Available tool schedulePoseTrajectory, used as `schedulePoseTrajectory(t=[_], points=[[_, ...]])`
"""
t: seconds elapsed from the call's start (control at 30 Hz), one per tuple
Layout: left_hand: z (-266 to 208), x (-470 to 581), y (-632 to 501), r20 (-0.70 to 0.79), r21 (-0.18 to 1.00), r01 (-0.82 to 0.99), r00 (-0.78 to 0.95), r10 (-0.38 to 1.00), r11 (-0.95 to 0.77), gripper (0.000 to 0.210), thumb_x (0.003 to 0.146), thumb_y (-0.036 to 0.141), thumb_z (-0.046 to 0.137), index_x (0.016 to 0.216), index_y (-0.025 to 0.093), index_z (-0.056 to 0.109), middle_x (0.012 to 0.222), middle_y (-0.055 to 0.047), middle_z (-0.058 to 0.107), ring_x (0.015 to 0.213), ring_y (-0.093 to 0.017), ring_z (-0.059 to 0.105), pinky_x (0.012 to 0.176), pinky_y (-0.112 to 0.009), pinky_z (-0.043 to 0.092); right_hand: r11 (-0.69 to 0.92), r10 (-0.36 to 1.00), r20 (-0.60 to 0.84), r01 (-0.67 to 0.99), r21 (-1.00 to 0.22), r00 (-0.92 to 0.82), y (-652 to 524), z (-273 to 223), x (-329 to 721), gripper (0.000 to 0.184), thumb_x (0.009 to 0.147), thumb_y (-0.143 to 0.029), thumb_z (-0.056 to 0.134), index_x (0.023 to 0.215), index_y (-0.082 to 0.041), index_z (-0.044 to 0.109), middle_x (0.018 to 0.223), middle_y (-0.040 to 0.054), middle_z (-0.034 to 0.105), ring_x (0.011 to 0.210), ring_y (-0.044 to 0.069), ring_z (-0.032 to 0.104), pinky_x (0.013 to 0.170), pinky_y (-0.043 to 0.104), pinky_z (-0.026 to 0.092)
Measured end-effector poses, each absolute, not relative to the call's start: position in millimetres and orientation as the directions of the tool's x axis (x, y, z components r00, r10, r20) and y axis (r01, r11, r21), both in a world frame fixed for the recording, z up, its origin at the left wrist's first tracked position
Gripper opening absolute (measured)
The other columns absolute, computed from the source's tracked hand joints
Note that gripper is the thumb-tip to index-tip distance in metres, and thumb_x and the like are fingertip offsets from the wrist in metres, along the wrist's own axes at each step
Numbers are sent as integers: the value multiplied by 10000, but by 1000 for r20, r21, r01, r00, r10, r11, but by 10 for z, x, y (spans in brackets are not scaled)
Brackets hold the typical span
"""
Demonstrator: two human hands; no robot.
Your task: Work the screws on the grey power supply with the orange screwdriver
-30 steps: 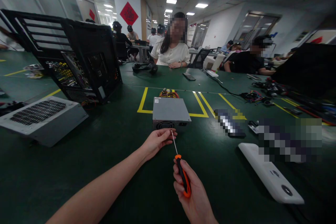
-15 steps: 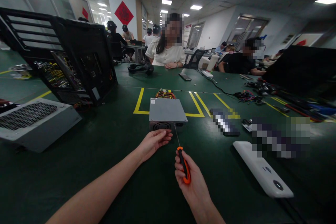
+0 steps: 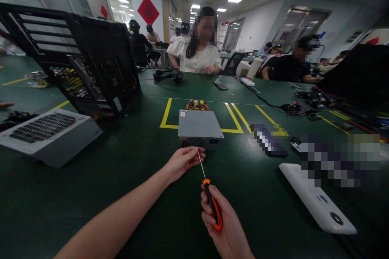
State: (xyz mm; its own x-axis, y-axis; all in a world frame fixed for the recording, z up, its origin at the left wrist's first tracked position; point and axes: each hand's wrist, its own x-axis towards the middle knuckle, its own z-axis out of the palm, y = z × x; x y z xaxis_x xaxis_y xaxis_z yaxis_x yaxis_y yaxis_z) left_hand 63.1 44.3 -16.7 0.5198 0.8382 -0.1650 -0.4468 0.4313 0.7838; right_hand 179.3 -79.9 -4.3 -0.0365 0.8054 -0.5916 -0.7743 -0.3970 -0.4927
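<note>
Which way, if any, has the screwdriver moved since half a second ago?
Yes: judged against the grey box, the screwdriver has drawn back and left, its tip now by the left hand.

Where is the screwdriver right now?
In the head view, the screwdriver is low, just right of centre, gripped in the right hand. Its tip is by the left hand, in front of the gray metal box.

left forearm [image 3: 121, 215]: bare, extended diagonally from lower left toward centre. left hand [image 3: 183, 162]: thumb [image 3: 192, 154] bent inward, fingers [image 3: 196, 162] loosely curled; contact between the tips cannot be confirmed. right hand [image 3: 224, 218]: lower and nearer the body, fingers wrapped in a firm grip, thumb extended forward. right wrist [image 3: 238, 247]: bare, at the lower edge. hands not touching.
</note>
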Motion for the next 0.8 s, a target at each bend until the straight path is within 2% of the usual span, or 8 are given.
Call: schedulePoseTrajectory(t=[0.2, 0.37, 0.53, 0.8], points=[[-161, 595, 456, -152, 815, -410, 530, 834, 409, 210, 703, 307, 661, 791, 117, 636, 745, -46, 631, 659, -87, 568, 655, -212, 422, -421, 765, -644, -766, -486, -12, -831, -12, 1752, 435, 566, -347, 750, 901, -132, 574, 666, 5, 569, 464, 28, 414, 364, 112, 292], [-14, 562, 424, -90, 889, -321, 575, 813, 325, 203, 708, 310, 647, 735, 109, 625, 725, -48, 622, 645, -99, 558, 578, -202, 387, -439, 771, -636, -710, -552, 18, -841, -3, 1774, 504, 523, -373, 770, 925, -139, 578, 642, -3, 559, 469, 36, 408, 361, 118, 280], [-44, 619, 365, -135, 866, -331, 567, 813, 375, 221, 725, 321, 629, 798, 113, 638, 752, -57, 628, 655, -103, 566, 561, -194, 377, -450, 772, -635, -685, -573, 24, -832, -36, 1786, 534, 508, -413, 769, 929, -147, 575, 610, -16, 547, 443, 28, 385, 359, 118, 268], [-89, 650, 367, -170, 803, -400, 558, 812, 442, 305, 773, 297, 589, 1015, 113, 617, 1002, -113, 617, 751, -101, 573, 635, -186, 432, -419, 776, -630, -723, -549, 29, -757, -7, 1828, 571, 450, -405, 788, 909, -134, 583, 579, -15, 554, 416, 23, 385, 345, 111, 247]])
